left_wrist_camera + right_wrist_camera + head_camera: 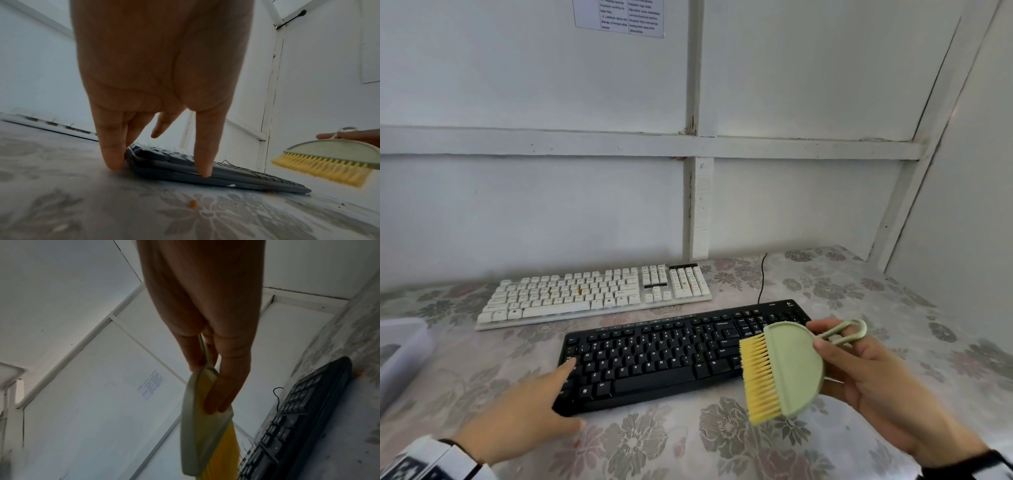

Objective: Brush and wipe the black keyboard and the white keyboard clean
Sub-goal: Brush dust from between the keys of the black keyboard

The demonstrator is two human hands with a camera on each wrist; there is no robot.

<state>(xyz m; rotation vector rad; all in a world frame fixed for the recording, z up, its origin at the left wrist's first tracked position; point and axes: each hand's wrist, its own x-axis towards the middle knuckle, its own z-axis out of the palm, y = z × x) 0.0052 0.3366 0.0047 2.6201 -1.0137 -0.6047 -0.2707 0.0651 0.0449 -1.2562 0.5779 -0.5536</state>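
Note:
The black keyboard [674,356] lies near me on the floral cloth, with the white keyboard [592,294] behind it, stained orange on some keys. My left hand [544,394] rests on the black keyboard's left end with straight fingers. In the left wrist view, one fingertip [113,160] touches its corner and another touches its front edge on the black keyboard [236,177]. My right hand [866,377] grips a green brush [791,366] with yellow bristles by its loop handle, held in the air above the keyboard's right end. The right wrist view shows the brush [197,426] beside the black keyboard [298,426].
A translucent plastic container [400,353] sits at the table's left edge. A black cable [762,277] runs from the black keyboard to the white wall. An orange crumb [193,203] lies on the tablecloth [688,445] in front of the keyboard.

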